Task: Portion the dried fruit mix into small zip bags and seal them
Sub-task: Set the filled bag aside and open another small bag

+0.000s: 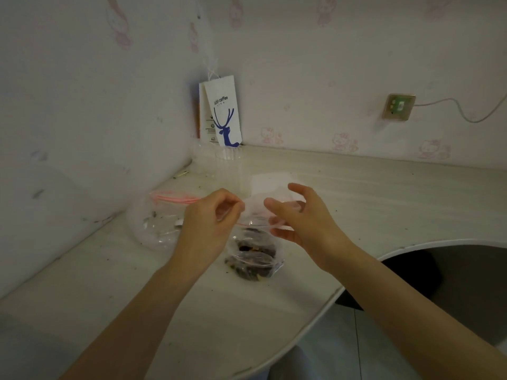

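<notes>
small zip bag (255, 211) between hands, left hand (208, 219) pinching rim, right hand (304, 219) gripping opposite edge

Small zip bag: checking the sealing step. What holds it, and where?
The left hand pinches the small zip bag at the left end of its top edge; the right hand grips the right end.

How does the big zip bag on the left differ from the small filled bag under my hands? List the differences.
The big zip bag is clearly larger than the small filled bag. The big zip bag holds only scraps; the small filled bag is packed with dark fruit. Both are clear plastic with pink zip strips.
</notes>
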